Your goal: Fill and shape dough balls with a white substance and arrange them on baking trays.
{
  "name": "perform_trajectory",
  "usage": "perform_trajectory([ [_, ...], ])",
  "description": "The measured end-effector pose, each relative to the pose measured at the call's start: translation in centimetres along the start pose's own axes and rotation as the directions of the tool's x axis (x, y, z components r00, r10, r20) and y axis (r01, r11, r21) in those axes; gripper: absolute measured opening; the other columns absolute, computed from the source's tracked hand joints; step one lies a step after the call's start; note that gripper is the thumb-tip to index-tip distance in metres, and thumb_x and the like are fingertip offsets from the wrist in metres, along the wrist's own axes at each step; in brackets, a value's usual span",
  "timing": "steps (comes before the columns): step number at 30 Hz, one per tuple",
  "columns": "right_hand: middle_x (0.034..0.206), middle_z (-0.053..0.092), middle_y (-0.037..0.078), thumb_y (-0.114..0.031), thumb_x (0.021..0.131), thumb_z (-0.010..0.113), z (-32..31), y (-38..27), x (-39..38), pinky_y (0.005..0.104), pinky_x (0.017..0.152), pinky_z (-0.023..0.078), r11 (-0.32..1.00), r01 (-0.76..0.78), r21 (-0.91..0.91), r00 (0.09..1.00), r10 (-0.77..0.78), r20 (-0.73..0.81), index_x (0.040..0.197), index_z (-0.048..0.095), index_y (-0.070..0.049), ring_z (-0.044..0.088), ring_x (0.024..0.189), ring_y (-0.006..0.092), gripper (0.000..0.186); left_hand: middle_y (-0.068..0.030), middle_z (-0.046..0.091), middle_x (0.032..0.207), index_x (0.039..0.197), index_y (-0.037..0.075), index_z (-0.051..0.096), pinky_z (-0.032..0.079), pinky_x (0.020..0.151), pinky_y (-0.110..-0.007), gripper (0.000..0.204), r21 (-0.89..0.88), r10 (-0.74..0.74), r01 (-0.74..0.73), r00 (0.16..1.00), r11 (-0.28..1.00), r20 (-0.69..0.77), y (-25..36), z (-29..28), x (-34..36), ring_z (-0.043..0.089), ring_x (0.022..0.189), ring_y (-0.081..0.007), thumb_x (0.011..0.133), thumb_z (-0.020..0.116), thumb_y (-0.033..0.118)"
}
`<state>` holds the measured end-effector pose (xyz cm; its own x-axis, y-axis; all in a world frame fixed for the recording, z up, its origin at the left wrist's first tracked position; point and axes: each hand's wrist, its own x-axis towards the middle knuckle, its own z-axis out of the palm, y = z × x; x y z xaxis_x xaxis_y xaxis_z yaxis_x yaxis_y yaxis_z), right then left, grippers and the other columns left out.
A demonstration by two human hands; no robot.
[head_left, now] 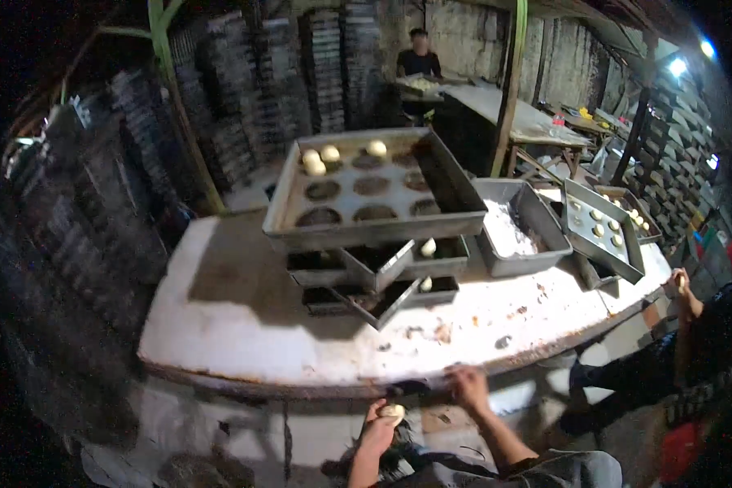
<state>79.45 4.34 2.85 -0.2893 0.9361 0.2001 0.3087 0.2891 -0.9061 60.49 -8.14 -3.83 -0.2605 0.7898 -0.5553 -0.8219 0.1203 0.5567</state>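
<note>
At the lower middle my left hand is closed on a pale dough ball. My right hand is open by the table's front edge, its blurred fingers loosely bent, with nothing visible in them. Ahead, a metal tray with dark round hollows and several dough balls tops a crosswise stack of similar trays on the pale, stained table. Right of the stack sit a rectangular bin holding white powder and a tilted tray with several small dough balls.
A co-worker's hand holds something small at the right edge. Another person is behind a back table. Tall stacks of trays line the back and both sides. Wooden posts rise behind the table.
</note>
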Motion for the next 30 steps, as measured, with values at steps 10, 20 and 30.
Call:
perform_trajectory([
  [10, 0.125, 0.042, 0.008, -0.026, 0.093, 0.032, -3.0, -1.6, -5.1, 0.0276, 0.099, 0.023, 0.867, -0.298, 0.400, 0.953, 0.249, 0.172, 0.125, 0.038, -0.004, 0.034, 0.119, 0.0179, 0.040, -0.0055, 0.056, 0.094, 0.098, -0.002, 0.055, 0.043, 0.074, -0.030, 0.022, 0.402, 0.203, -0.370, 0.894, 0.838, 0.399, -9.1, 8.6, -1.4, 0.052, 0.086, -0.0161, 0.083, 0.039, 0.004],
  [20, 0.110, 0.054, 0.007, -0.021, 0.087, 0.046, -21.0, 7.2, -0.7, 0.0260, 0.081, 0.040, 0.579, -0.647, 0.496, 0.761, 0.532, 0.372, 0.107, 0.054, -0.003, 0.049, 0.099, 0.0168, 0.028, -0.0053, 0.060, 0.089, 0.095, -0.001, 0.057, 0.046, 0.072, -0.027, 0.020, 0.688, -0.603, -0.095, 0.408, 0.719, 0.686, -19.2, 24.7, 3.3, 0.056, 0.082, -0.0122, 0.079, 0.060, 0.010],
  [30, 0.100, 0.051, 0.011, -0.007, 0.069, 0.050, -20.6, 14.6, 13.6, 0.0349, 0.081, 0.039, 0.672, 0.505, -0.542, 0.862, -0.430, 0.269, 0.090, 0.058, -0.007, 0.045, 0.097, 0.0284, 0.022, -0.0113, 0.055, 0.100, 0.091, 0.007, 0.051, 0.044, 0.080, -0.044, 0.060, -0.009, -0.247, 0.303, 0.794, 0.953, 0.555, -15.9, 25.4, 4.4, 0.053, 0.095, -0.0291, 0.068, 0.053, 0.062],
])
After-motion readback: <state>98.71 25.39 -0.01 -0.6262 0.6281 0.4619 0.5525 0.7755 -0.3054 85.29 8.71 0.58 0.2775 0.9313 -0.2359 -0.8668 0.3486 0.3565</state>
